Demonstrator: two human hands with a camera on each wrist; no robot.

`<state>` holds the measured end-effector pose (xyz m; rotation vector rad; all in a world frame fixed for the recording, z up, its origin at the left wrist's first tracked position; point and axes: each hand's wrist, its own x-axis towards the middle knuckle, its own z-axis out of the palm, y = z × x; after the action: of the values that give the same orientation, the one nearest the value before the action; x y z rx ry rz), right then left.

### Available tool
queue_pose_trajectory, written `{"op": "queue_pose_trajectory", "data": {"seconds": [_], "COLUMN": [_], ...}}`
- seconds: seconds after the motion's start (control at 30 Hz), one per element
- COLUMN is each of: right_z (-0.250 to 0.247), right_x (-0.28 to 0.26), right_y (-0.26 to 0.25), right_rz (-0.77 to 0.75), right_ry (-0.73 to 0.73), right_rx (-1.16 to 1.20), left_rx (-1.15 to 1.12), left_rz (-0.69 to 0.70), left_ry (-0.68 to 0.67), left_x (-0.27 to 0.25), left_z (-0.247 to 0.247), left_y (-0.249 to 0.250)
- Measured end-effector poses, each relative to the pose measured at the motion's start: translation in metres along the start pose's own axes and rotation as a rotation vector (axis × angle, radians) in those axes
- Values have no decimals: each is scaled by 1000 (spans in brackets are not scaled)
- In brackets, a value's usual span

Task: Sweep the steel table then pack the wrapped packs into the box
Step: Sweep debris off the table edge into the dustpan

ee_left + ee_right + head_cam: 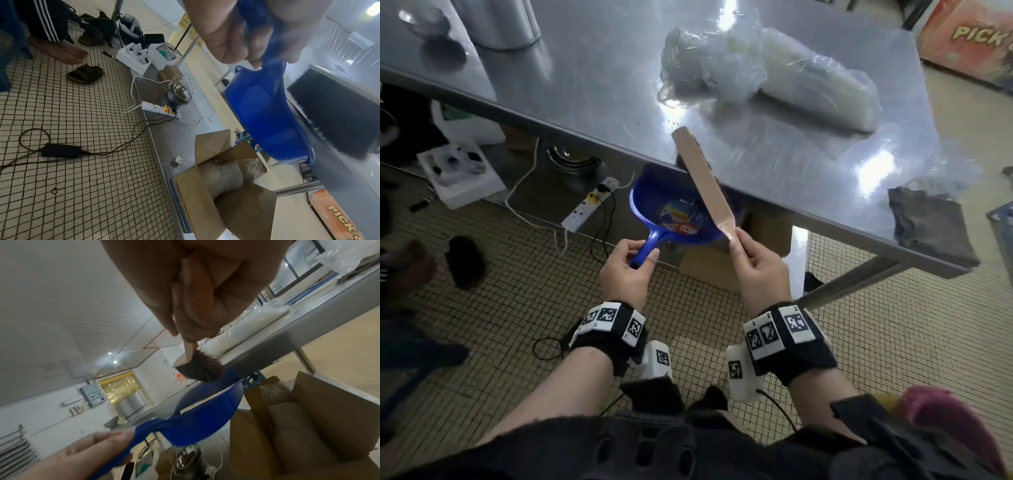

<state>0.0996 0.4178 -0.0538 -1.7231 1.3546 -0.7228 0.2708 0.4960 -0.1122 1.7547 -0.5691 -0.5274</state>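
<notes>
The left hand (pixel 624 270) is curled round the handle of a blue dustpan (pixel 674 212), whose mouth sits under the near edge of the steel table (pixel 599 68). The right hand (pixel 756 270) grips the narrow end of a wooden brush (pixel 702 178); its long axis runs away from the person, across that edge, bristles over the pan. On the lower shelf stands an open cardboard box (pixel 216 191). Farther in lie the wrapped packs (pixel 767 75), lengthwise toward the right corner, with bare steel around them. A dark cloth (pixel 931 222) lies at the right edge.
</notes>
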Motion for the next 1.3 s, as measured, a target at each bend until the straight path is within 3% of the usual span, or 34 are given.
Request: {"op": "queue_pose_trajectory", "data": {"seconds": [0.2, 0.33, 0.43, 0.57, 0.97, 1.1, 1.3], "right_z": [-34, -64, -63, -42, 28, 19, 15], "right_x": [69, 114, 126, 114, 5, 27, 104], "right_y": [-2, 5, 20, 21, -8, -22, -39], "right_rz": [28, 155, 225, 178, 72, 17, -6], "right_ry": [267, 384, 362, 283, -63, 40, 98], "right_rx": [-58, -161, -182, -145, 49, 49, -69], "left_rx": [-16, 10, 9, 18, -16, -41, -34], "left_rz": [-2, 10, 11, 15, -27, -33, -28], "left_ry": [25, 26, 35, 43, 52, 82, 120], "left_x": [9, 14, 15, 16, 18, 21, 34], "left_z": [-4, -9, -10, -11, -21, -25, -32], "left_y": [0, -4, -4, -3, -2, 0, 0]}}
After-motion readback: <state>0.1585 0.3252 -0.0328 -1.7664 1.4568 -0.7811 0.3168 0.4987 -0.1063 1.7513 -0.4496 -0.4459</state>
